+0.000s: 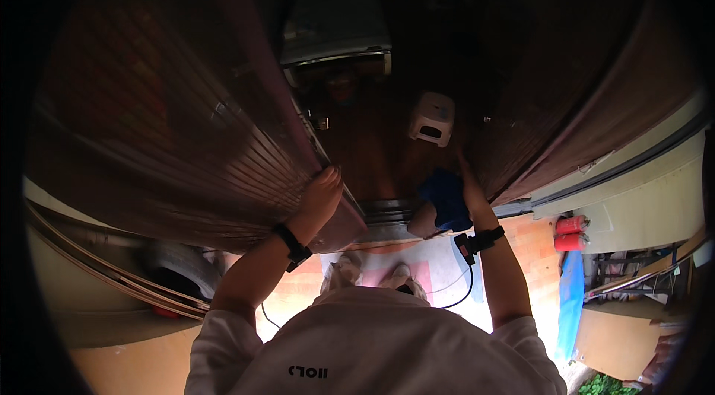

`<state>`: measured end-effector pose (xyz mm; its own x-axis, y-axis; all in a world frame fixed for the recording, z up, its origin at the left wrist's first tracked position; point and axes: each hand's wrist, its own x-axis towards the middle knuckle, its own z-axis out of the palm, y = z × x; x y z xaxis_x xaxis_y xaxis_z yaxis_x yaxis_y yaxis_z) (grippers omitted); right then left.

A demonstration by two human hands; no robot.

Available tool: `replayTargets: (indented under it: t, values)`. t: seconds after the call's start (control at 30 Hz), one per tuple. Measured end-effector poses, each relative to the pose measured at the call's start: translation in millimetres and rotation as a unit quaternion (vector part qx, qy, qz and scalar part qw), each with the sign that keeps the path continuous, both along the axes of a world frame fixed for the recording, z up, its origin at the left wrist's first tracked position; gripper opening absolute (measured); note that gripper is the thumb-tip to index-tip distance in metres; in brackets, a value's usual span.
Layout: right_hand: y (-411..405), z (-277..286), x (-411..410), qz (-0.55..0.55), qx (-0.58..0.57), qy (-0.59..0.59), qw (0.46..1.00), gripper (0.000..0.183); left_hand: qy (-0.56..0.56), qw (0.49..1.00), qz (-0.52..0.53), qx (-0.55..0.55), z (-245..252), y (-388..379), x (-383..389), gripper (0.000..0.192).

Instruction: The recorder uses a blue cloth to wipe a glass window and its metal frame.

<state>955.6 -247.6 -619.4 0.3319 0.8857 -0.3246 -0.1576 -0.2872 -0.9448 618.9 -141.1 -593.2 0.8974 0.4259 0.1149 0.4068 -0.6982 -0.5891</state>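
My left hand point(322, 194) grips the free edge of a dark reddish-brown ribbed door leaf point(223, 160), fingers curled over the rim. My right hand point(473, 194) is at the right side of the doorway, close to the other dark door leaf point(536, 155). A crumpled blue cloth point(447, 199) hangs against its palm, apparently held there; the thumb is hidden. Below the blue cloth shows a brownish-pink piece point(423, 221), whose nature is unclear. Between my hands lies the metal door sill point(385, 210). Black straps with cabled devices circle both wrists.
Inside the dim room stand a white plastic stool point(433, 118) and a bed-like piece of furniture point(335, 43). Outside, a tyre point(187, 269) leans at left beside long thin strips point(111, 266). Two red cylinders point(571, 233) and a blue sheet point(570, 305) are at right.
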Motion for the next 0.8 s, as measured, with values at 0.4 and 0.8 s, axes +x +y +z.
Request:
replayTargets:
  t: [0.4,0.8]
  values:
    - [-7,-10,-10,0.025,0.037,0.136,0.99,0.054,0.059,0.996,0.067,0.009,17,16,-80,0.035]
    - [1,-12,-15,-0.205,0.116,0.174,0.956,0.051,0.014,0.992,0.074,-0.104,51,9,-141,0.033]
